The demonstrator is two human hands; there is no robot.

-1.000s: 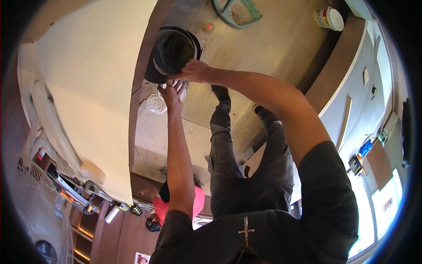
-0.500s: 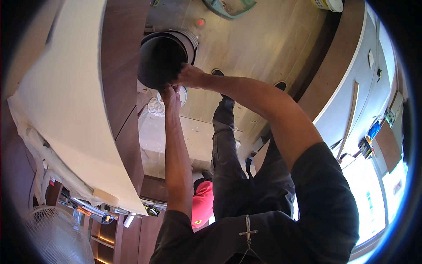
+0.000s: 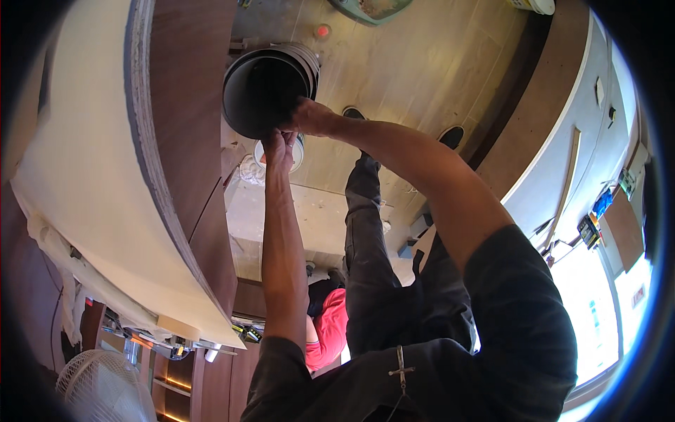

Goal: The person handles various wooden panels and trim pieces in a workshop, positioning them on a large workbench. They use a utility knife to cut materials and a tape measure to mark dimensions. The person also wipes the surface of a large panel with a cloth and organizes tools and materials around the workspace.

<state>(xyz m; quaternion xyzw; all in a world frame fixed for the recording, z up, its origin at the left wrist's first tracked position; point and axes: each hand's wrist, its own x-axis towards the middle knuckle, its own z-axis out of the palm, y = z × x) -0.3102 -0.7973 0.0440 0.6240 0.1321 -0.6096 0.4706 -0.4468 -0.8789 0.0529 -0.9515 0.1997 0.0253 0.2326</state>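
A dark grey, round, hollow thing [image 3: 242,105] gapes toward me at the upper left. Layered curved edges show along its right side, so it looks like a rolled sheet or nested buckets; I cannot tell which. My left hand [image 3: 280,148] is closed at the lower edge of its rim, the fingertips pressed together there. From the right, my right hand [image 3: 314,118] reaches over the same rim with bent fingers, close beside the left; its fingertips are lost in the dark mouth. Just behind my left hand sits a white bucket [image 3: 297,156], partly covered.
Brown panels [image 3: 186,105] under a pale worktop [image 3: 91,148] run along my left. A whitish crumpled cloth [image 3: 252,170] lies by the bucket. Another person in a red top [image 3: 329,334] is low behind me. A green tray-like thing [image 3: 373,8] lies at the far edge; a white fan [image 3: 105,387] stands lower left.
My view has shifted slightly, and more of the worktop's layered edge shows. Both hands stay at the dark rim, with little movement. The person in red has shifted a little.
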